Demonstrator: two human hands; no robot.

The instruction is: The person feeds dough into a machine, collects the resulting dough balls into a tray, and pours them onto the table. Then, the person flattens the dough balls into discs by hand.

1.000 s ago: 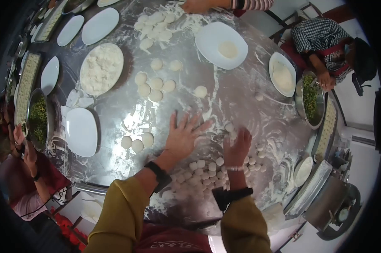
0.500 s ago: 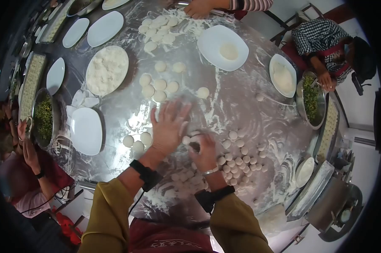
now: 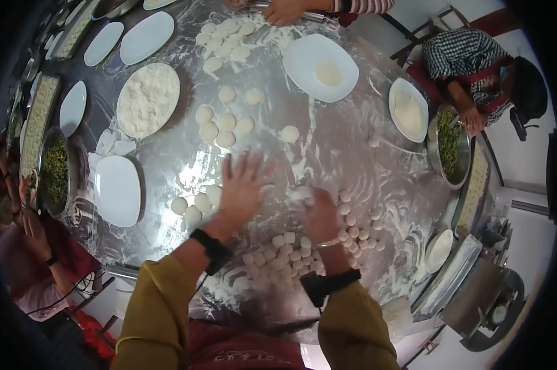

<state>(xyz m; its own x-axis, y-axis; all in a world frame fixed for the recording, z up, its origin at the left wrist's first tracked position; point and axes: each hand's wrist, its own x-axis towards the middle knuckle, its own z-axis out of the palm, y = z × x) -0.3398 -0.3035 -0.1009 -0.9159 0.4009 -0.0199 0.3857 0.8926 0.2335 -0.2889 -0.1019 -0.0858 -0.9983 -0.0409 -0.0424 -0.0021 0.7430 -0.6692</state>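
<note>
Palm down with fingers spread, my left hand is over the floury metal table, just right of a few flattened dough rounds. My right hand is smeared by motion, and a blurred white patch shows by its fingertips; whether it grips anything is unclear. Small dough balls lie below and left of the right hand, with more balls to its right. Several flattened rounds rest beyond my left hand.
A flour plate and an oblong white plate are on the left. Farther back stands a plate with a pale disc. Bowls of green filling flank the table. Other people's hands are at the edges.
My right hand has moved right, away from my left hand, uncovering more dough balls below. The view has shifted slightly, so the plates appear a little farther left. My left hand stays spread.
</note>
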